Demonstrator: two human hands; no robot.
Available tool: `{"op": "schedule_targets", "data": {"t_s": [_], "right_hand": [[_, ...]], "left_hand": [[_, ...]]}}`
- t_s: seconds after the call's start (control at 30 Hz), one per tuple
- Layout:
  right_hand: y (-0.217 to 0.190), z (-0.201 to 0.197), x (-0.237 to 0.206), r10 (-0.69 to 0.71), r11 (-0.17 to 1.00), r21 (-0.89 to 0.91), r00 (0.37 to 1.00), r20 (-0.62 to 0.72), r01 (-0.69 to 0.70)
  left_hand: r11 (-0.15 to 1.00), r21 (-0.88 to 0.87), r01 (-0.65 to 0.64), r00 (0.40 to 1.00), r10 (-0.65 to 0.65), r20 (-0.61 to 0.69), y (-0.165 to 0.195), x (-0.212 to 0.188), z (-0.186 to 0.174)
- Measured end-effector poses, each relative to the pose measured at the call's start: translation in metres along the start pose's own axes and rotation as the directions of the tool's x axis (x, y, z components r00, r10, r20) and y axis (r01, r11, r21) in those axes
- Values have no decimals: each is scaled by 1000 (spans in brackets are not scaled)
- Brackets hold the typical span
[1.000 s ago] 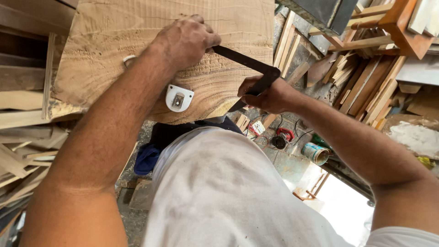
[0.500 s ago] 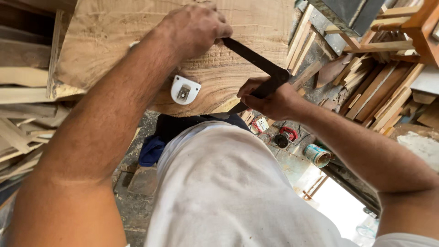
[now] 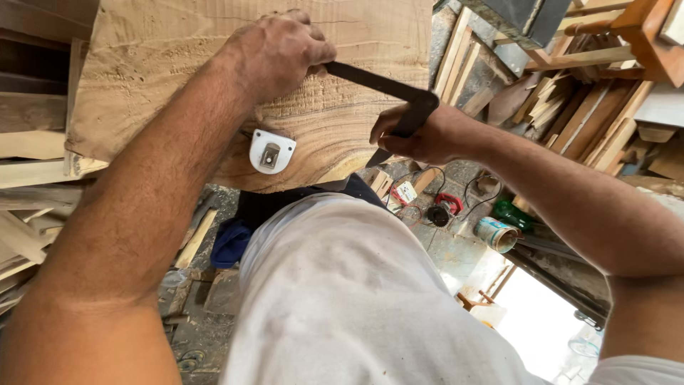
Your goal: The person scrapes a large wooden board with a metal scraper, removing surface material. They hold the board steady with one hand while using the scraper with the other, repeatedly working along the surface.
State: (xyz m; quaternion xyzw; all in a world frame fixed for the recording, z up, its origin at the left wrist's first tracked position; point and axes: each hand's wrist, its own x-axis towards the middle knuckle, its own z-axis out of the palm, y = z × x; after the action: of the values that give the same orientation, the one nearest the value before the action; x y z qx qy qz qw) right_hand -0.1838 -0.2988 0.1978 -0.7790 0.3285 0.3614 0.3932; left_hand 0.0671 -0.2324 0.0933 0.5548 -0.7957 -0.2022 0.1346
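Head view: left hand presses the dark try square blade flat on the rough wooden slab, grip closed over it. Right hand, grip wrapped on the square's stock, pulls it against the slab's right edge, likely for squareness; white tape measure rests near edge.

Pale brown ridged wooden slab, black metal square, white tape measure, off-white shirt
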Motion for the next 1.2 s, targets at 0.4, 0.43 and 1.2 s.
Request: {"op": "schedule_targets", "data": {"t_s": [0.4, 0.43, 1.2], "right_hand": [[-8, -20, 2, -118, 992, -37, 993, 17, 119], [-5, -26, 4, -19, 1000, -2, 999, 35, 19], [17, -96, 38, -19, 949, -310, 991, 132, 59]], "left_hand": [[998, -20, -56, 985, 52, -167, -3, -5, 7], [998, -57, -33, 990, 24, -142, -2, -6, 9], [988, -153, 20, 983, -48, -178, -5, -3, 18]]}}
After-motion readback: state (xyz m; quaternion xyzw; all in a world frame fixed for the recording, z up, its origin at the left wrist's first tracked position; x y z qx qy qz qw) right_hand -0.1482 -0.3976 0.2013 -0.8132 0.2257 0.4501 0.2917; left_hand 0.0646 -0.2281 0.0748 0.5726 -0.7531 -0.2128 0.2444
